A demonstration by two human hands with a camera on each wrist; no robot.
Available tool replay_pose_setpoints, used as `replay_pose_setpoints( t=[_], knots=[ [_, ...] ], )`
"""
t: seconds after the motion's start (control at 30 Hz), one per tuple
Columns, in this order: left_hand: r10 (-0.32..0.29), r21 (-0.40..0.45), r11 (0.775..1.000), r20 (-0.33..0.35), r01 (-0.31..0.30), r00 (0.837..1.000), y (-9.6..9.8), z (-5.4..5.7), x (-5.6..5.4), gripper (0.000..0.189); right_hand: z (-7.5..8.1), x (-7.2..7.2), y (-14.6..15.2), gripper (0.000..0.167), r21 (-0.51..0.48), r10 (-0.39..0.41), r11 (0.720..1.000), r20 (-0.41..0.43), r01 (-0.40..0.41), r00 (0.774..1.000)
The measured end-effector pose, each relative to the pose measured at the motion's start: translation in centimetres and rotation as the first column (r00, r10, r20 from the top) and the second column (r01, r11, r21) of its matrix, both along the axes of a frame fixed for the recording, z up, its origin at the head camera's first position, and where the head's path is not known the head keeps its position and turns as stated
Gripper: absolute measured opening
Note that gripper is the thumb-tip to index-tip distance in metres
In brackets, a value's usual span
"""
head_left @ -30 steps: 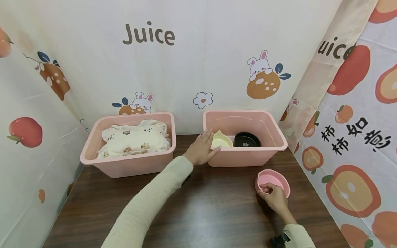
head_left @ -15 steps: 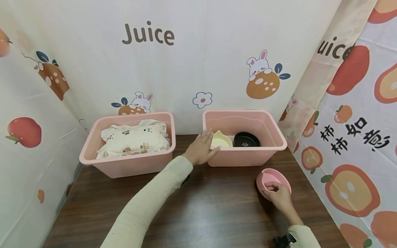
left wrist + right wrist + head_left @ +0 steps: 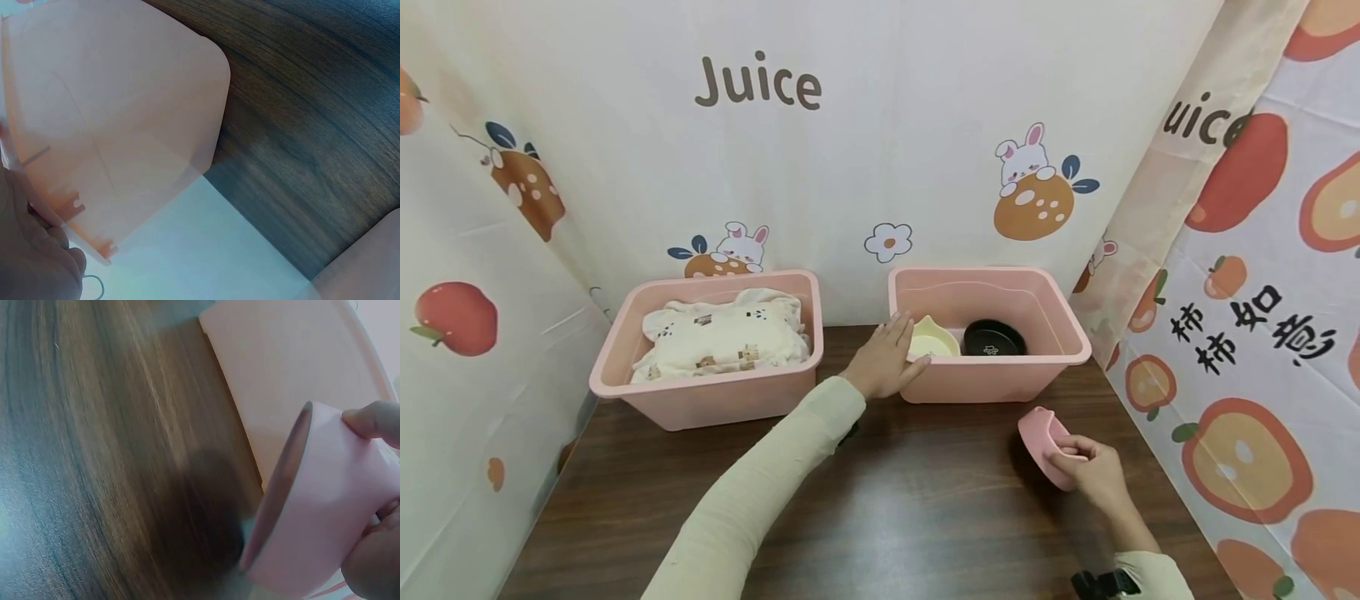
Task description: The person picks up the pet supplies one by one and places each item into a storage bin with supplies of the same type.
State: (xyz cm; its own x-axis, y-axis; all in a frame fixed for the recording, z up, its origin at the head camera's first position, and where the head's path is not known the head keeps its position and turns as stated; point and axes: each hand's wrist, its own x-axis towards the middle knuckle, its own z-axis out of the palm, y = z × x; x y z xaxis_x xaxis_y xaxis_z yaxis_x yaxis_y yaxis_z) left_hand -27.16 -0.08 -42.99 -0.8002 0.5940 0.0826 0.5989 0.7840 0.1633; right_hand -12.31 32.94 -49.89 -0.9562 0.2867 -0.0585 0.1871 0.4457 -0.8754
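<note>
A pink bowl is tipped steeply on edge at the right of the table, in front of the right-hand bin. My right hand pinches its rim, and in the right wrist view the bowl shows its side and base edge above its shadow. My left hand rests with fairly straight fingers on the left rim of the pink bin. Inside that bin lie a yellow bowl with a pointed ear and a black round dish, its underside or inside marked with a small print.
A second pink bin stands at the left, holding a folded cream cloth with animal prints. Both bins stand against the printed curtain at the back of the dark wooden table. Another curtain borders the right side.
My right hand has tilted the pink bowl from nearly upright onto its edge, its opening turning away to the right. The hand has shifted slightly right. My left hand stays on the bin rim.
</note>
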Motion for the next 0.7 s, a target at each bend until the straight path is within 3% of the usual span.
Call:
replay_pose_setpoints(
  t=[0.3, 0.7],
  knots=[
    [-0.005, -0.009, 1.0, 0.006, 0.005, 1.0, 0.1, 0.3, 0.1, 0.076, 1.4, 1.1, -0.8, 0.029, -0.004, 0.065, 0.998, 0.019, -0.065, 0.998],
    [0.009, -0.014, 1.0, 0.016, -0.009, 1.0, -0.1, 0.4, 0.2, 0.077, 5.8, 2.0, -2.1, 0.02, 0.064, 0.208, 0.977, -0.108, -0.201, 0.972]
  ],
)
